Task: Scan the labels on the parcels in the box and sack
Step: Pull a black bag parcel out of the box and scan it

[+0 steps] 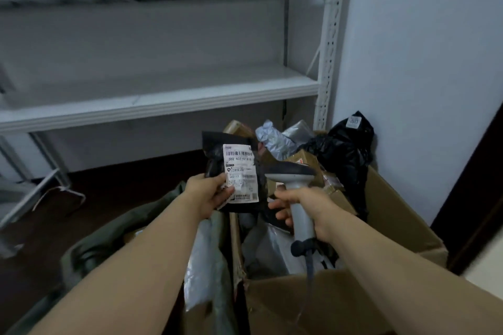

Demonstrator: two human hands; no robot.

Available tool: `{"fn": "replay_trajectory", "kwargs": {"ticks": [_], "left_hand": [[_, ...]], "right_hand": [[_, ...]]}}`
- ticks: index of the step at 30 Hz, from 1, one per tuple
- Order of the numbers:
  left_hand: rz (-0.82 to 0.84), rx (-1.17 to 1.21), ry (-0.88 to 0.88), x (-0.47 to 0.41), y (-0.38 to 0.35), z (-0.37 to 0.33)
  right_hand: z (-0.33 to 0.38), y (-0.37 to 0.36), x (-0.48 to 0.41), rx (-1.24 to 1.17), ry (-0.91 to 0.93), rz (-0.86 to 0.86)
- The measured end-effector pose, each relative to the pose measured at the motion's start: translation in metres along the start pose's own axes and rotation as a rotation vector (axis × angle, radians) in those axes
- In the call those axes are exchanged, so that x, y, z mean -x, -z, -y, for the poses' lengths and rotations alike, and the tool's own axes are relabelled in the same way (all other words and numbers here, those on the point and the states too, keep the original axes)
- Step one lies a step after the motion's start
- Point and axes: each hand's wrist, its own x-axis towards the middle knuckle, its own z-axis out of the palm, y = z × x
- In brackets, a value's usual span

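Note:
My left hand [209,193] pinches a black plastic parcel [217,160] by its lower left corner, holding it upright over the box. Its white barcode label [241,171] faces me. My right hand [302,207] grips the grey handle of a barcode scanner [295,179], whose dark head sits just right of the label. A cable hangs from the handle's base. Below lies an open cardboard box [394,215] with grey, silver and black parcels inside. A green sack [109,239] sits to its left, with a pale plastic parcel [201,258] at its mouth.
White metal shelving [163,98] stands behind the box, its shelves bare. A black bag with a small tag [345,149] and silver mailers [277,139] pile at the box's far end against the white wall. A dark door edge [473,185] is at right.

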Motion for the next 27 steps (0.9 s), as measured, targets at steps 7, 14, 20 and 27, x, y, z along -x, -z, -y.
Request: {"fn": "replay_trajectory", "kwargs": {"ticks": [7,14,20,27], "left_hand": [[0.023,0.120,-0.069,0.054,0.048,-0.026],[-0.030,0.201,-0.105,0.090,0.057,-0.036],[-0.042,0.196,-0.112,0.105,0.060,-0.038],[-0.063,0.153,-0.103,0.107,0.065,-0.039]], "right_hand": [[0.024,-0.046,0.056,0.095,0.117,0.073],[0.030,-0.074,0.084,0.241,0.278,0.145],[0.032,-0.079,0.094,0.259,0.307,0.094],[0.037,-0.079,0.102,0.273,0.310,0.088]]}}
